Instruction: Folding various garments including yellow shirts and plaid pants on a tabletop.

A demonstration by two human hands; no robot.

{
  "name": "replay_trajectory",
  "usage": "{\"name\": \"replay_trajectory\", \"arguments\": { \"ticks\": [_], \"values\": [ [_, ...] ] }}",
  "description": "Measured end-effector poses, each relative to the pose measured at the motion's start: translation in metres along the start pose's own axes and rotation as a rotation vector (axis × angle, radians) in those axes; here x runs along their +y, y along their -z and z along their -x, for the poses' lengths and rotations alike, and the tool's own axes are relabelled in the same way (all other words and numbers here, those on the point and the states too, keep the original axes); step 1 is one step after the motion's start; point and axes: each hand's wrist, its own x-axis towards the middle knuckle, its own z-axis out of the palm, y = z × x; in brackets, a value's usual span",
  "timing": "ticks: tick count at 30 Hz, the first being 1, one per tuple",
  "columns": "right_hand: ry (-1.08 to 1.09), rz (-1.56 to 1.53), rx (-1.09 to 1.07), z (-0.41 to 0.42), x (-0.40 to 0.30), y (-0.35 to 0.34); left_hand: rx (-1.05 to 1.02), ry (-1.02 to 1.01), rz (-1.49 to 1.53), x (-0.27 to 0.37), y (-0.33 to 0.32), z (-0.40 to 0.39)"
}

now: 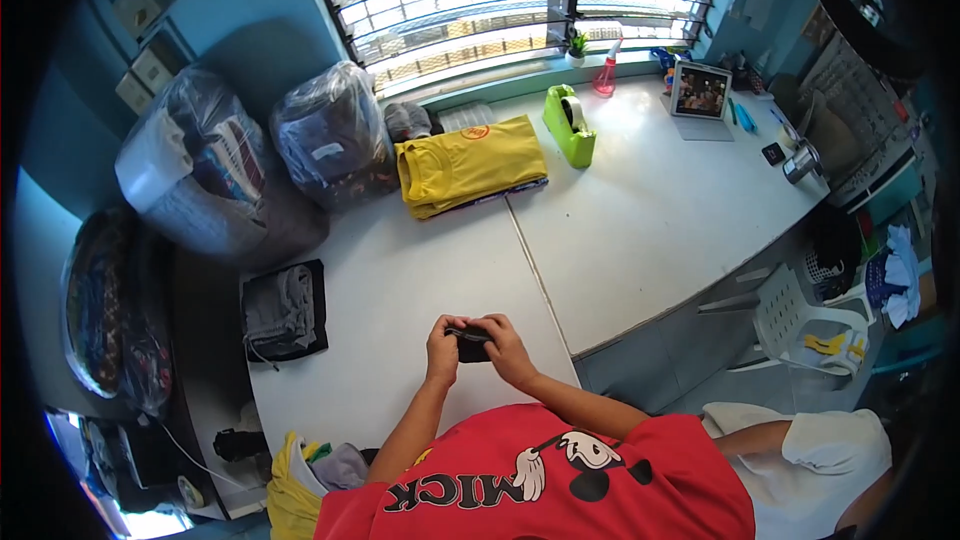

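Both my hands are over the near part of the white table (420,277), in front of my red printed shirt. My left hand (442,351) grips the left side of a small dark item (472,349). On its right side my right hand (508,351) holds it, with the fingers over its top edge. It looks like folded black cloth, though my fingers cover part of it. To the left, folded grey drawstring garments (281,307) lie on black cloth at the table's edge. Farther back is a stack of folded clothes with a yellow shirt (472,165) on top.
Plastic bags of clothes (334,135) stand at the back left. A green tape dispenser (570,127), a red spray bottle (606,71) and a tablet (700,90) are toward the window. Beside me sits another person in a white shirt (810,465), near a white plastic chair (795,315).
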Motion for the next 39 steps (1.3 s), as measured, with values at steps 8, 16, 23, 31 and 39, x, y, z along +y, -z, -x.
{"name": "replay_trajectory", "arguments": {
  "ticks": [8,16,23,31,39],
  "values": [
    [-0.065,-0.05,0.12,0.009,0.004,0.003,0.001,-0.036,-0.245,-0.014,-0.012,-0.003],
    [-0.188,-0.071,0.343,0.002,0.019,0.022,-0.061,-0.197,-0.245,-0.01,-0.037,0.008],
    [-0.251,-0.036,0.308,0.008,0.026,0.021,-0.056,-0.327,-0.464,-0.015,-0.044,0.013],
    [-0.234,0.009,-0.114,0.002,0.021,0.032,0.033,0.518,0.025,-0.024,-0.007,-0.013],
    [0.047,0.03,-0.259,-0.016,0.02,0.054,-0.317,0.572,0.351,0.014,0.001,-0.003]
  ]
}}
